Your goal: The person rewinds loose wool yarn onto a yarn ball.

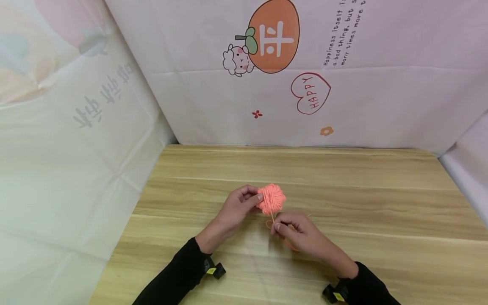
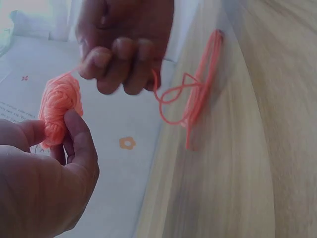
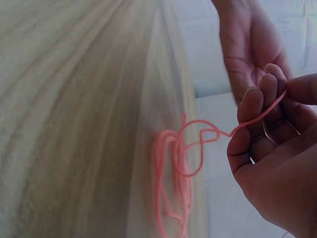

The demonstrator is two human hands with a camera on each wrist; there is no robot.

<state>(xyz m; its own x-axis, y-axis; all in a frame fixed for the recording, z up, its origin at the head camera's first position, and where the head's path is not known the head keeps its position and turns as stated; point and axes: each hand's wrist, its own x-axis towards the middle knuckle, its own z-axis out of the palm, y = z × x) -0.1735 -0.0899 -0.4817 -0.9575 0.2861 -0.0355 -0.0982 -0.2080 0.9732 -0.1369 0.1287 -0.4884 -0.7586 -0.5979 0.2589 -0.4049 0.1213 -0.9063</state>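
A small ball of coral-pink yarn (image 1: 272,198) is held up over the table by my left hand (image 1: 237,208), thumb on its near face and fingers behind. In the left wrist view the wound ball (image 2: 60,106) sits between thumb and fingertips. Just below and to the right, my right hand (image 1: 295,231) pinches the strand (image 1: 272,217) that runs taut from the ball. The right wrist view shows that strand (image 3: 260,117) crossing the curled fingers. Its loose tail (image 3: 171,173) drops from the hand into loops on the table; the ball is hidden there.
The wood-grain table (image 1: 362,199) spreads around both hands. A white printed cloth (image 1: 213,106) rises behind its back edge, and another pale cloth (image 1: 76,169) hangs on the left. Each black sleeve carries a small wrist camera (image 1: 215,269).
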